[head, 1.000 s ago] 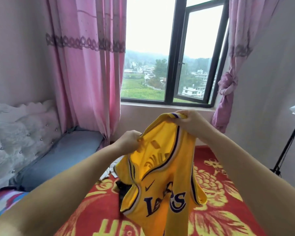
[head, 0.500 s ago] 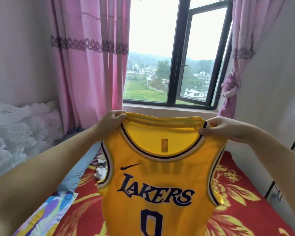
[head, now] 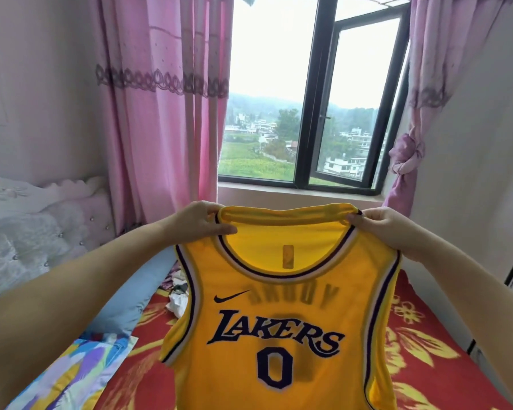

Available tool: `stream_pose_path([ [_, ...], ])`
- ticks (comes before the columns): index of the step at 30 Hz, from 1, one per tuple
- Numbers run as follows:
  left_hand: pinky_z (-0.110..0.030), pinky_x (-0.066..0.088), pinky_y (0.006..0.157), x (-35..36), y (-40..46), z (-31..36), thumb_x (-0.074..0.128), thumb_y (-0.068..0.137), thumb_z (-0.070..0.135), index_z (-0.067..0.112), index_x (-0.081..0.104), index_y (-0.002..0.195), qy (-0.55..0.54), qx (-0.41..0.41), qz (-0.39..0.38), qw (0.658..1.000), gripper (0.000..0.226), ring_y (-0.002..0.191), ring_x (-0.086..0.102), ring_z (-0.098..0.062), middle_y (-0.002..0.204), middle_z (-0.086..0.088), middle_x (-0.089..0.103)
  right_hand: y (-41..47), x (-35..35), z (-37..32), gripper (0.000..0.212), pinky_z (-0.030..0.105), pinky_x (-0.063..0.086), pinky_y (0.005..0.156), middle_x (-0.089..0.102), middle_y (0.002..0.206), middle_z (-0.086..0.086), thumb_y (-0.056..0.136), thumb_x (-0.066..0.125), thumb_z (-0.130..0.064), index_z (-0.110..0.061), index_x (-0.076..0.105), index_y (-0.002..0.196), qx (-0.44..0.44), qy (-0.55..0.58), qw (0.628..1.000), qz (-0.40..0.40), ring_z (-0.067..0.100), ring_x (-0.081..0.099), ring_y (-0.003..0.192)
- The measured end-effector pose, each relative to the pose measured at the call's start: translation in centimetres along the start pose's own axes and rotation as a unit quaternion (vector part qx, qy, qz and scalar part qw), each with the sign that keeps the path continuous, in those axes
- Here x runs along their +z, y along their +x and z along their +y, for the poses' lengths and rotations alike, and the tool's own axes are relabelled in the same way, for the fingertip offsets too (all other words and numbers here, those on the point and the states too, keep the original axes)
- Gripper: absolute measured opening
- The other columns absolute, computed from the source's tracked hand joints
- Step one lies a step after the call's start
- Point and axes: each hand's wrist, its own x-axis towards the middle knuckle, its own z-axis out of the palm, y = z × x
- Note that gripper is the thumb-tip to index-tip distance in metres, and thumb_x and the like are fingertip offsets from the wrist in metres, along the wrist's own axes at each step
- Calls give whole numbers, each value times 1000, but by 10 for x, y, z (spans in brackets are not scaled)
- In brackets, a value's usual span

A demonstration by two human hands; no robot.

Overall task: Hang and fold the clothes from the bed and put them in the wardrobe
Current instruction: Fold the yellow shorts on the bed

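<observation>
1. The window (head: 305,113) fills the far wall. One pane with a dark frame is swung open, and green fields and houses are seen outside.
2. A pink curtain (head: 160,113) hangs loose at the left of the window. A second curtain (head: 409,137) at the right is tied in a knot at its middle.
3. The bed (head: 421,350) lies below, covered with a red cloth that has yellow flowers. A white padded headboard (head: 27,232) with small studs stands at the left.
4. The jersey (head: 279,335) is yellow and sleeveless, with dark trim. It hangs spread out in the air above the bed, front side to the camera. It shows the word LAKERS, the number 0 and a small dark logo.
5. A blue pillow (head: 137,294) lies along the left side of the bed, near the headboard.
6. A sheet (head: 68,377) with many colours lies at the lower left, just beside the pillow.
7. The left hand (head: 199,221) pinches the left shoulder strap of the jersey, with the thumb on the front.
8. The right hand (head: 382,226) grips the right shoulder strap. The two hands are well apart, and the collar is stretched between them.
9. A small pile of clothes (head: 176,291) lies on the bed behind the jersey, partly hidden.
</observation>
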Motion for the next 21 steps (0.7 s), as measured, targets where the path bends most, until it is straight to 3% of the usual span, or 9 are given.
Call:
stream_pose_path([
  [3,-18,41,46,13,5,8,60,86,43,-9,59,101,-110,-81,-12,991,54,46,41,-7,56,6,45,4,9,-2,38,32,57,67,70,83,13,91,59,-40,-3,69,97,31,2,998,46,23,65,69],
  [5,-26,54,53,29,11,24,57,93,35,-4,59,108,-246,-166,-2,955,41,53,57,-14,65,-2,59,6,20,-5,41,36,56,70,67,79,15,96,55,-35,4,67,99,37,26,995,85,25,62,66],
  [7,-32,58,60,46,17,47,54,96,30,2,60,103,-345,-212,26,914,30,63,66,-19,77,-9,67,3,35,-13,42,46,54,78,63,79,19,97,54,-32,9,64,99,25,56,993,99,28,60,70],
  [10,-28,53,58,74,26,84,50,99,24,6,57,89,-418,-221,34,880,22,60,60,-16,70,-6,60,-6,65,-31,35,52,52,83,65,80,22,97,54,-32,0,66,90,-22,83,993,75,30,61,73],
  [13,-24,50,43,92,30,112,47,101,18,7,55,84,-484,-212,28,848,22,43,55,-10,55,-3,54,-10,83,-48,38,47,53,83,71,91,17,98,49,-41,-8,68,95,-87,35,995,38,24,65,80],
  [16,-31,56,52,85,33,116,43,101,20,7,57,83,-557,-214,23,802,26,55,59,-17,68,-7,56,-18,72,-58,18,29,55,71,66,97,-7,93,54,-47,-35,56,106,-65,-57,995,-55,10,65,85],
  [17,-30,57,53,80,32,116,43,101,21,8,56,82,-583,-203,2,787,27,57,59,-18,70,-7,55,-18,67,-56,24,27,55,67,64,99,-8,90,60,-42,-39,50,112,-47,-68,993,-80,8,64,82],
  [19,-31,59,62,72,28,112,47,100,20,7,59,86,-569,-157,-42,806,22,67,66,-21,78,-10,61,-17,61,-50,52,33,56,70,62,109,-3,87,68,-28,-36,43,132,-46,-104,990,-78,11,63,84],
  [21,-33,58,79,69,22,106,52,97,16,6,63,98,-452,-95,-56,885,15,85,69,-20,92,-11,68,-15,58,-48,53,43,55,76,63,111,5,89,64,-14,-32,45,135,-76,-102,991,-44,18,63,85],
])
